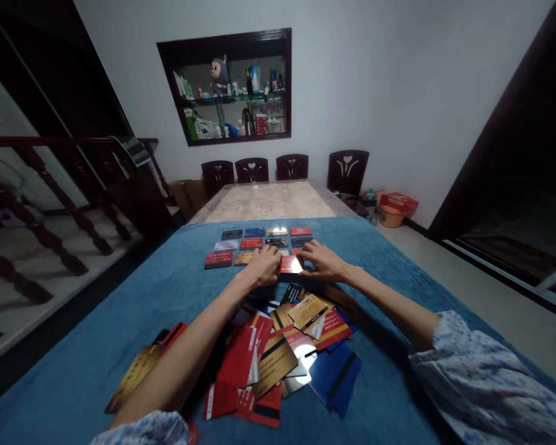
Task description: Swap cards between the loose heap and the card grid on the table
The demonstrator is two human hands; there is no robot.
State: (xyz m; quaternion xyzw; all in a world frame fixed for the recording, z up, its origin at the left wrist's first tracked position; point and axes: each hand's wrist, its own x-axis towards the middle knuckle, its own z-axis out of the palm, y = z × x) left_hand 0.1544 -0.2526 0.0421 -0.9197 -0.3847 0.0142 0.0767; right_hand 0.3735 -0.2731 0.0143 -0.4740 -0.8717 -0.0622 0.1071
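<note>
Between my two hands is a red plastic card [289, 264] with a bright glare on its right side. My left hand [265, 266] grips its left edge, and my right hand [322, 261] pinches its right edge. Just beyond my hands, small stacks of cards stand in rows, among them a red stack [219, 259], a gold stack [244, 258] and a blue stack [254, 232]. Nearer to me lies a loose heap of mixed cards, with a gold card [274, 364], a red card [238, 355] and a blue card [336, 378]. My left forearm hides part of the heap.
A blue cloth [167, 290] covers the near part of the long table, whose far marble-look top [269, 199] shows bare. Several dark chairs [347, 170] stand around the far end. A wooden railing [41, 179] runs along the left; a red box [398, 201] sits at the right.
</note>
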